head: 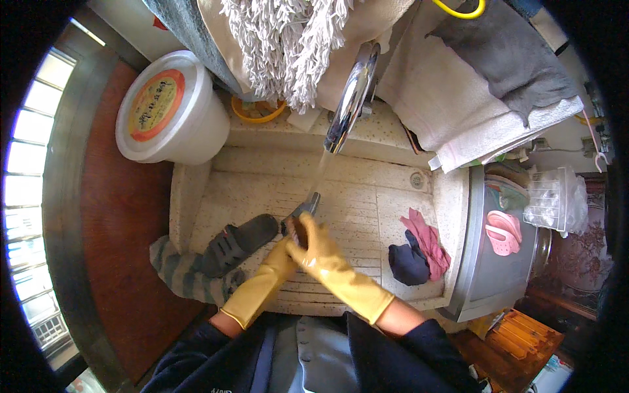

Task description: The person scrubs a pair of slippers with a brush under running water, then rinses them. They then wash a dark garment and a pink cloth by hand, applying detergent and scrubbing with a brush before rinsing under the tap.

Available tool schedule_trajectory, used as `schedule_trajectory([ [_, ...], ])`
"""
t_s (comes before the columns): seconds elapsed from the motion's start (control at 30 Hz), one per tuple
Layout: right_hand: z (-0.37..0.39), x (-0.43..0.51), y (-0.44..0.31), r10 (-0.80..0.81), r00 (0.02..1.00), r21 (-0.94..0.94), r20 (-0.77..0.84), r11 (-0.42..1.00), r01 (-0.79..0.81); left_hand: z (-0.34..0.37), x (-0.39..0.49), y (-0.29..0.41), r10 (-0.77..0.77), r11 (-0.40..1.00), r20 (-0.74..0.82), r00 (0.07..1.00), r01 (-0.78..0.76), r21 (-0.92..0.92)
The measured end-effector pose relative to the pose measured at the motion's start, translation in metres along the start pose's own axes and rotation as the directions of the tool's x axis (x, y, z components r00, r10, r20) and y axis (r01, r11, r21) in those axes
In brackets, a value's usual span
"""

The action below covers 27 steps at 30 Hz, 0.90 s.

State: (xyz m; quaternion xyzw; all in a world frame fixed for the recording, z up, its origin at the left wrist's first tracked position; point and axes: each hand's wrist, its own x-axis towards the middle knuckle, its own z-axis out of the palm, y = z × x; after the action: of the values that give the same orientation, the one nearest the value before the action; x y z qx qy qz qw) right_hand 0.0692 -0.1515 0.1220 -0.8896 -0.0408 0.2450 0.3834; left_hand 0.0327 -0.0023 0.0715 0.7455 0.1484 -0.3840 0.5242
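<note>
Both hands wear yellow rubber gloves and meet above the ribbed floor of a speckled stone sink (339, 169). My right hand (314, 243) grips a dark, narrow item, perhaps a slipper (303, 205), whose far end reaches the water falling from a chrome faucet (351, 98). My left hand (282, 255) is pressed against its near end, its fingers partly hidden. A dark grey slipper (241, 243) lies just left of the hands, partly on a striped grey cloth (184, 275) draped over the sink's left side.
A lidded white bucket (206, 118) stands at the back left. Dark (408, 263) and pink cloths (427, 240) lie in the sink's right part, near a drain (416, 180). A white mop head (290, 44) and towels (422, 83) hang behind. Pink clogs (503, 233) rest right of the sink.
</note>
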Motion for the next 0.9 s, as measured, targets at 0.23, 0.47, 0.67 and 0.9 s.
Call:
schedule_trajectory([
  [0.23,-0.018,0.087,0.061,0.168,0.962,0.026,-0.215,0.986,-0.166,0.008,-0.007,0.015,-0.088,0.961,-0.056,0.995,0.099,0.259],
  [0.47,-0.016,0.038,0.006,0.153,0.988,-0.062,0.033,0.987,-0.151,0.007,-0.007,-0.017,-0.009,0.963,-0.153,0.988,0.05,0.265],
  [0.67,-0.022,0.032,0.043,0.12,0.993,0.028,-0.003,0.992,-0.12,-0.017,0.006,0.014,0.079,0.947,0.085,0.993,-0.048,-0.318],
  [0.9,-0.018,0.02,0.044,0.2,0.98,0.146,0.013,0.969,-0.2,-0.005,0.076,-0.055,0.214,0.846,-0.097,0.972,-0.234,-0.479],
])
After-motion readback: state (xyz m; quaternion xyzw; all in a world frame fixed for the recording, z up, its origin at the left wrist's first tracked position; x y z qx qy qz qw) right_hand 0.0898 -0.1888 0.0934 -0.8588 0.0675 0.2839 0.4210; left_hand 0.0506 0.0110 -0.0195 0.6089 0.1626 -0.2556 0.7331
